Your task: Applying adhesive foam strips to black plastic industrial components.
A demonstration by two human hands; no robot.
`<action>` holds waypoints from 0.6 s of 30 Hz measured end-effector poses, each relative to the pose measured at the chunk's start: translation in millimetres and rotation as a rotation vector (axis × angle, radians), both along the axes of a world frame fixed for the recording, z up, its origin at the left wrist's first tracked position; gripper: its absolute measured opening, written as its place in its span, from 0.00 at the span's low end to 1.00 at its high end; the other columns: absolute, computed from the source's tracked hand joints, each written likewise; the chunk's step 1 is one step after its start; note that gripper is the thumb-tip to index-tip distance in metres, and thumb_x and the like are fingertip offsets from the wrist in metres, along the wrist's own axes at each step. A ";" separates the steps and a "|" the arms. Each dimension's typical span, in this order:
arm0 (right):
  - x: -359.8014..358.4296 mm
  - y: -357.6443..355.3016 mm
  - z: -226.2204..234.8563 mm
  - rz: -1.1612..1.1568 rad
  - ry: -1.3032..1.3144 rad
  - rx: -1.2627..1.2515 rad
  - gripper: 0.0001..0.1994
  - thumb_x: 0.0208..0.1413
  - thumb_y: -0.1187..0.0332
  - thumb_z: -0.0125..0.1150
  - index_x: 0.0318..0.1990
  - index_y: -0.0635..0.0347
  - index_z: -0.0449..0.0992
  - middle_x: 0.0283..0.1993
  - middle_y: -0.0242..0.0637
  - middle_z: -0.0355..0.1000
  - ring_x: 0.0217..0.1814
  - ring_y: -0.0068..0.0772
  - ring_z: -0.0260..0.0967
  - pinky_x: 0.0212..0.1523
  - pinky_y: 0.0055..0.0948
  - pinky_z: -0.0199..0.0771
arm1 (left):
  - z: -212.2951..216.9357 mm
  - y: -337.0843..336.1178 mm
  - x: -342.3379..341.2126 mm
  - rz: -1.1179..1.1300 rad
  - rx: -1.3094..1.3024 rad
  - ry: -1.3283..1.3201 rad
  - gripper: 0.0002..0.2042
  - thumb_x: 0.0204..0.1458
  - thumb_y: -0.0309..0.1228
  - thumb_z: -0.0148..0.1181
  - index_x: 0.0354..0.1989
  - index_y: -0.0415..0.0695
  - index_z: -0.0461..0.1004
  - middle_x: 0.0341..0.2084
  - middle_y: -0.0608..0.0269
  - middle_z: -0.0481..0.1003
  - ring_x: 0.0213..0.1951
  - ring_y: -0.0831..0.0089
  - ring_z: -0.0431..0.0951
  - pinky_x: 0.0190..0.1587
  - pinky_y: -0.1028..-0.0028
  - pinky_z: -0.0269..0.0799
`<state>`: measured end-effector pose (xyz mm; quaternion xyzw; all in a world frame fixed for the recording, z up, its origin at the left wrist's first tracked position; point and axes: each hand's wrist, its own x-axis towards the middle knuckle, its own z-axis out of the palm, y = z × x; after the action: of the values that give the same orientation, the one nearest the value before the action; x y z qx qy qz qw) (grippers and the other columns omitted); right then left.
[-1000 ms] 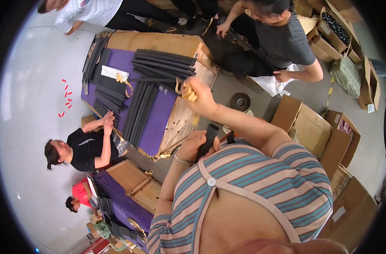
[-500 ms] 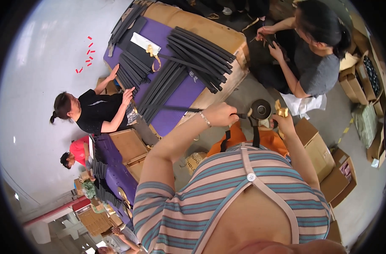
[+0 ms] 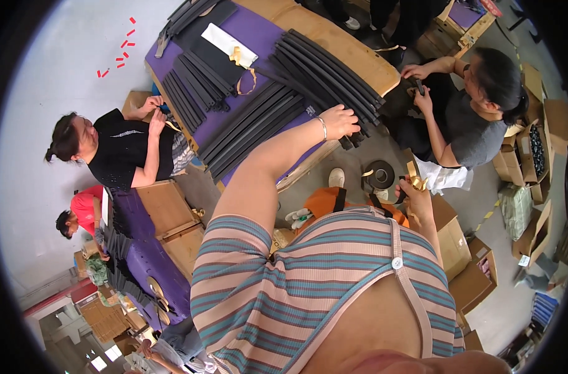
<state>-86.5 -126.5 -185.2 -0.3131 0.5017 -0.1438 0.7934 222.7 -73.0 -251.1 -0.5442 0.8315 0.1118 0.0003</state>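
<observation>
My left hand [image 3: 339, 123] reaches over the near edge of the table, fingers curled down over the ends of the black strips [image 3: 250, 128]. Its fingertips are partly hidden among the strips. Lower right, my right hand [image 3: 416, 194] is closed around a gold ribbon [image 3: 417, 177] that loops above the fingers. A small dark piece also shows at that hand, too small to name. Just left of it is a black tape roll [image 3: 380, 176], apart from the fingers. Another bundle of long black strips [image 3: 327, 68] lies across the table's right part.
A purple-topped table [image 3: 156, 57] bears a white sheet [image 3: 228, 45] and more strips. One co-worker [image 3: 134, 149] stands at its left; another [image 3: 477, 118] sits at the right, handling a small dark piece. Open cardboard boxes [image 3: 452, 240] stand at right.
My left hand has moved up and away from the tape roll to the strips on the table, and the strip it held has gone with it. My right hand keeps the gold ribbon.
</observation>
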 end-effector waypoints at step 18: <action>67.1 21.8 43.8 0.156 0.015 -0.023 0.09 0.49 0.78 0.55 0.39 0.65 0.67 0.31 0.38 0.69 0.29 0.28 0.70 0.29 0.24 0.73 | -79.3 157.6 44.7 1.221 -0.035 -0.152 0.15 0.45 0.32 0.52 0.41 0.39 0.66 0.36 0.55 0.66 0.41 0.60 0.67 0.42 0.67 0.66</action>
<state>-19.4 -104.7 -141.4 -0.3613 0.4799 -0.0851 0.7949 267.4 84.6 -330.4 -0.9286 0.3689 0.0388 -0.0133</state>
